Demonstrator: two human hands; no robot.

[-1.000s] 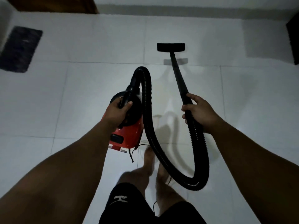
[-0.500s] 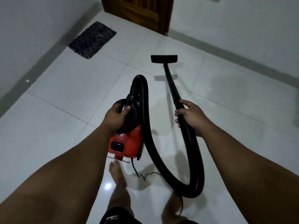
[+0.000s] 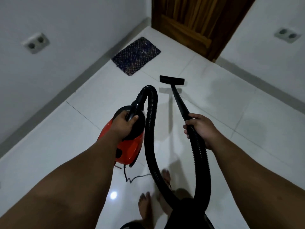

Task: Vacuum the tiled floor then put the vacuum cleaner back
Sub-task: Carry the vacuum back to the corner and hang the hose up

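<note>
The tiled floor (image 3: 214,116) is the biggest thing here: large square tiles, white and glossy, with thin grey joints and a small bright light reflection near the bottom. Two plain white walls (image 3: 66,38) meet it with a grey strip at the base. In the far corner stands a brown wooden door (image 3: 198,19) with vertical grain.

The vacuum cleaner (image 3: 127,151) is held up above the floor on the left side. Its body is rounded, smooth red plastic with a black round front part. The left hand (image 3: 123,123) grips the black handle on top of this body, fingers curled round it. From the front a black ribbed hose (image 3: 151,138) rises, bends over and hangs down in a long loop near the person's bare feet (image 3: 145,205), then comes up to the right hand (image 3: 200,128). This hand is closed round the place where the ribbed hose meets the smooth, straight black tube (image 3: 179,103). The tube ends in a flat rectangular black nozzle (image 3: 172,80), near the floor; whether it touches I cannot tell.

A dark, knobbly rectangular mat (image 3: 136,55) lies by the left wall, before the door. A thin black cable (image 3: 132,178) curls on the tiles under the body. A white double socket (image 3: 35,42) sits on the left wall, and another socket (image 3: 287,34) on the right wall.
</note>
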